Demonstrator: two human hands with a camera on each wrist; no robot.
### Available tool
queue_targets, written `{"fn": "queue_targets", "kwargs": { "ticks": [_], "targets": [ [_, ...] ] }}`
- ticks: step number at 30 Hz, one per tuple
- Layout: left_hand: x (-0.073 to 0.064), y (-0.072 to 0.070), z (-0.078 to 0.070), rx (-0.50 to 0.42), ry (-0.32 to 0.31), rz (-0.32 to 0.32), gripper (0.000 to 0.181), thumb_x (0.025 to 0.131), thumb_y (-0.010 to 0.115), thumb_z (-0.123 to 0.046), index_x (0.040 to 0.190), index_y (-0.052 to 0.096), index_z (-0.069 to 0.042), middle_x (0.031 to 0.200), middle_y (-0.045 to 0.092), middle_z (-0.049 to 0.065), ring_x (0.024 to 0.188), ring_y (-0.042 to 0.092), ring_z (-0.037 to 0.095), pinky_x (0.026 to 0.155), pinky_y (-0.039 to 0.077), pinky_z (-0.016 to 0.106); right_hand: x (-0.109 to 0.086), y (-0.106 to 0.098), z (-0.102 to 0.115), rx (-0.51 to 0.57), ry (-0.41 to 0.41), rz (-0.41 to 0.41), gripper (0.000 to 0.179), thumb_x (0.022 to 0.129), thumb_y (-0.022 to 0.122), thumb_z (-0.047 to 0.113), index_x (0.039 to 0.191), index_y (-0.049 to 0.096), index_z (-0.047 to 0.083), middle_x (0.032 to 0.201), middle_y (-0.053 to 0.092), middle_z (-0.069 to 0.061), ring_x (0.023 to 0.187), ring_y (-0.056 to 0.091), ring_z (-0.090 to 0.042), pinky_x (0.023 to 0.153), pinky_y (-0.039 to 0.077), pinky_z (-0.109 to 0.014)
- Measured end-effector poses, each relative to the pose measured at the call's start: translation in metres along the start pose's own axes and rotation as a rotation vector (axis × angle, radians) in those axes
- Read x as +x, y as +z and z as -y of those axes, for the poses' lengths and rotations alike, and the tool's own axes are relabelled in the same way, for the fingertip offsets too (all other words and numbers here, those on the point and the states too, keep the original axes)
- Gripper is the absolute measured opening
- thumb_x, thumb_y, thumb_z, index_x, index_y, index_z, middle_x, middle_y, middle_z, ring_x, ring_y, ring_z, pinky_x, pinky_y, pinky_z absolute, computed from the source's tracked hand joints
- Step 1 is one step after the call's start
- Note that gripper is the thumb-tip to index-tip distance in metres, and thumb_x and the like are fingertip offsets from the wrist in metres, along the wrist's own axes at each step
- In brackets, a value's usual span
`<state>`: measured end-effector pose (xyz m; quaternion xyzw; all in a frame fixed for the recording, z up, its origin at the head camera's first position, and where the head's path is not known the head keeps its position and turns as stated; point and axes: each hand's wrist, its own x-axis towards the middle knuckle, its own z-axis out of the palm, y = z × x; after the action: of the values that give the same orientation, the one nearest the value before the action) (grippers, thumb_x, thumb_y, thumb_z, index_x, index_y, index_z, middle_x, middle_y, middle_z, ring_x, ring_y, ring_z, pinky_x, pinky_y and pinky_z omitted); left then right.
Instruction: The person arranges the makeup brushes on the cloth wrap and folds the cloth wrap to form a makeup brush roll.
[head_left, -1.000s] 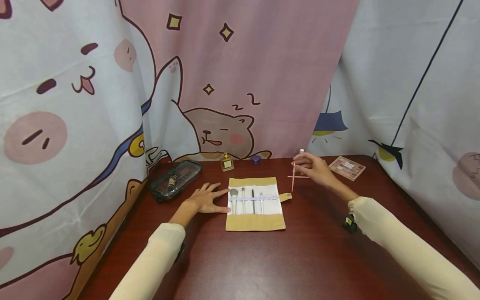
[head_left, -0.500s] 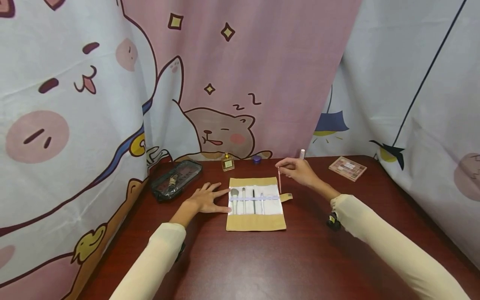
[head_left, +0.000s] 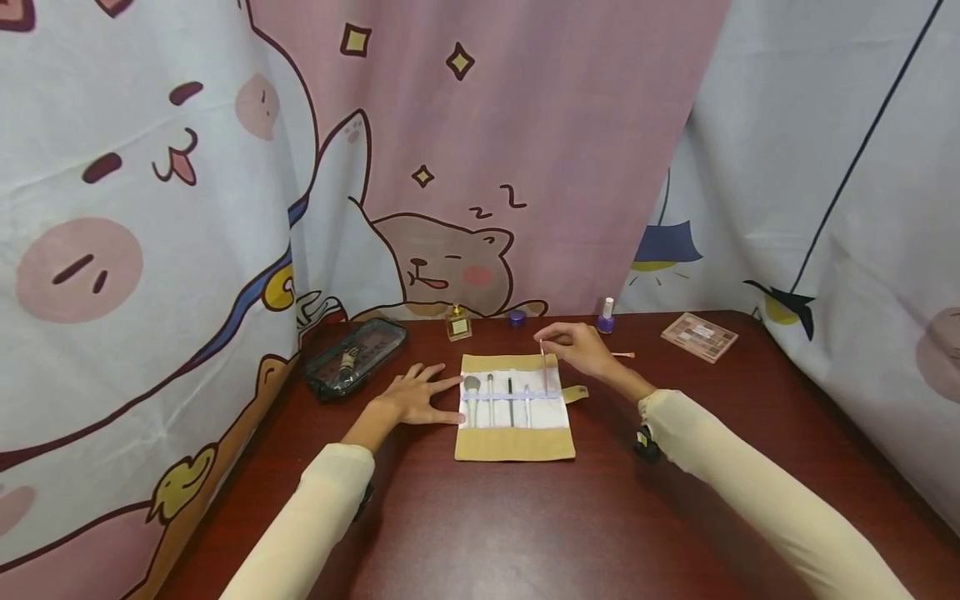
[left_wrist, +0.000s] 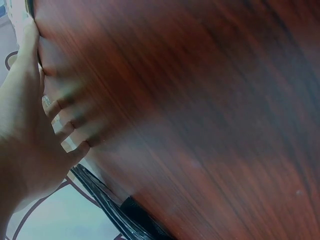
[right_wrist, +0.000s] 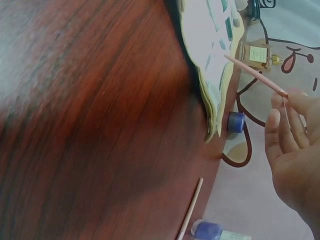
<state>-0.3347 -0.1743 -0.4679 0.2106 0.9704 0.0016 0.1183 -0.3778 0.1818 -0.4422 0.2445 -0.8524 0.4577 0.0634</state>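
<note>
An unrolled tan and white brush roll [head_left: 515,447] lies on the table, several brushes held upright under its lilac band. My left hand [head_left: 408,400] has its fingers spread, with thumb and index finger touching the roll's left edge; in the left wrist view those fingers [left_wrist: 62,131] look straight. Over the roll's right side, my right hand [head_left: 581,348] pinches a thin pink makeup brush [head_left: 545,371] by its upper end. Its lower tip points down at the band near the rightmost slot; whether it touches is unclear. The right wrist view shows the slim pink handle [right_wrist: 255,74] between thumb and fingertips.
Another pink brush [head_left: 624,355] lies behind my right hand. Along the back stand a perfume bottle [head_left: 458,325], a small blue jar [head_left: 517,318] and a purple nail polish bottle [head_left: 606,322]. A palette [head_left: 700,336] is far right, a black see-through pouch [head_left: 367,350] left.
My right hand has moved left with the pink brush, from beside the strap to above the roll's right side. The nail polish and other pink brush are uncovered. My left hand stays put.
</note>
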Motion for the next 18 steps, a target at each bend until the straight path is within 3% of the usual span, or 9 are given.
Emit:
{"fn": "queue_targets", "kwargs": {
  "ticks": [8,18],
  "targets": [
    [-0.001,-0.001,-0.001,0.006,0.0,-0.01,0.091,0.085,0.049,-0.089,0.163,0.027,-0.047,0.173,0.018,0.003,0.156,0.018,0.037,0.116,0.03,0.06,0.009,0.009,-0.008,-0.018,0.0,-0.01,0.017,0.098,0.074,0.011,0.113,0.079,0.006,0.113,0.077,-0.015,0.102,0.076,-0.027,0.084,0.06,-0.04],
    [-0.004,-0.002,-0.002,0.013,-0.001,-0.019,0.089,0.085,0.05,-0.088,0.162,0.029,-0.048,0.172,0.02,0.003,0.155,0.02,0.037,0.115,0.032,0.06,0.005,0.015,-0.012,-0.058,-0.018,0.058,0.018,0.098,0.072,0.005,0.114,0.077,0.0,0.108,0.077,-0.017,0.097,0.076,-0.029,0.082,0.06,-0.041]
  ]
}}
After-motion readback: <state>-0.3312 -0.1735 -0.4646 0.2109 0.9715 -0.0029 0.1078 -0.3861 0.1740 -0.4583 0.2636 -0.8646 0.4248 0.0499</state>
